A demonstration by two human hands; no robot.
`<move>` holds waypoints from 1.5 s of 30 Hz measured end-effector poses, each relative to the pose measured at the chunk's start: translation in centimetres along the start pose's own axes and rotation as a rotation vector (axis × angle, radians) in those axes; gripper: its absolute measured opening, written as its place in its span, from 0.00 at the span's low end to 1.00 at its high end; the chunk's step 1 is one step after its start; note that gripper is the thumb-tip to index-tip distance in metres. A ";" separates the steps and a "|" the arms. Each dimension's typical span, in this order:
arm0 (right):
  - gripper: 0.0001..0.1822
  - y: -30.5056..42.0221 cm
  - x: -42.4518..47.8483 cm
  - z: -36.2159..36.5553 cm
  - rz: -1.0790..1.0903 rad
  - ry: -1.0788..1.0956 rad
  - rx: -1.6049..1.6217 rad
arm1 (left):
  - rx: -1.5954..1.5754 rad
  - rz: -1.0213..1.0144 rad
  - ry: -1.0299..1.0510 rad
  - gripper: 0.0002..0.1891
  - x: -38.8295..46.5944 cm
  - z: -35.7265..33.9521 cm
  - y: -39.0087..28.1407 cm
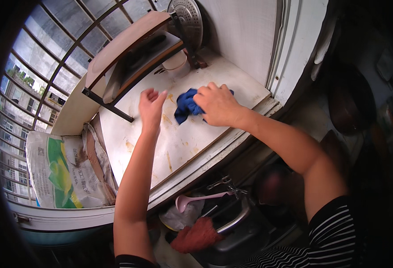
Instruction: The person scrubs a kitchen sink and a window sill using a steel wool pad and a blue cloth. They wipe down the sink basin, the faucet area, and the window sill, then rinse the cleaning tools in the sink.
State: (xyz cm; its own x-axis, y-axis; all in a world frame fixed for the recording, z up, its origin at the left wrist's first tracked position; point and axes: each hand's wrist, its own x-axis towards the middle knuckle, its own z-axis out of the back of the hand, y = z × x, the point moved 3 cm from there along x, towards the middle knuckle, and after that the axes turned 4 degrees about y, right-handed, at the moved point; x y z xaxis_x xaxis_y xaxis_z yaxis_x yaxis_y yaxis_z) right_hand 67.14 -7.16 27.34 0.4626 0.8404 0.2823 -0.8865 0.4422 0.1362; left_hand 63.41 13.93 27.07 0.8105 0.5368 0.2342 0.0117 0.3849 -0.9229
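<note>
My right hand (216, 104) grips a crumpled blue cloth (185, 103) over a white board (189, 137) on the window ledge. Yellow-brown stains (168, 161) mark the board. To the left, my left hand (152, 109) is raised with its fingers partly curled and thumb apart; it holds nothing. Near that hand stands a two-tier rack (126, 50) with dark metal legs. Beneath the rack's lower shelf sits a white plastic tub (177, 65).
A round perforated metal steamer plate (187, 20) leans behind the rack. Window bars (72, 43) bound the far side, with a printed woven sack (62, 171) at left. Below the sill lie a sink (240, 238), faucet (236, 219), red cloth (196, 236) and pink ladle (183, 202).
</note>
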 end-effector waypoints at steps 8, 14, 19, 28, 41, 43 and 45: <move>0.17 -1.7 -0.7 -0.4 -0.090 -0.194 0.103 | 0.028 -0.147 -0.030 0.51 8.8 -9.6 -0.2; 0.18 -1.3 -0.2 -0.7 -0.107 -0.137 0.167 | 0.072 -0.169 -0.181 0.49 9.2 -6.8 3.6; 0.15 -2.2 -0.6 -0.8 -0.106 -0.225 0.170 | -0.047 -0.011 -0.036 0.53 7.1 -6.8 1.5; 0.17 -2.1 -0.1 -0.6 -0.094 -0.131 0.128 | 0.187 -0.198 -0.223 0.46 9.2 -8.2 1.6; 0.16 -2.2 0.4 -0.7 -0.166 -0.189 0.261 | 0.002 0.040 -0.137 0.42 3.9 6.0 5.0; 0.14 -3.1 1.5 -0.6 -0.203 -0.258 0.420 | -0.075 0.121 0.002 0.44 3.3 7.0 5.0; 0.20 -4.4 2.1 0.3 -0.298 -0.291 0.954 | 0.190 0.020 -0.050 0.49 1.5 5.0 4.2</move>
State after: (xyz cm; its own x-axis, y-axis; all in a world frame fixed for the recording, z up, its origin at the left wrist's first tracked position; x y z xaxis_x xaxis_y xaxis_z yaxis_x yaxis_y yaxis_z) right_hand 72.01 -7.40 27.60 0.7560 0.5736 0.3154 -0.4356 0.0812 0.8965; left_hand 61.75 20.10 25.12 0.7793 0.5808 0.2353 -0.1190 0.5058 -0.8544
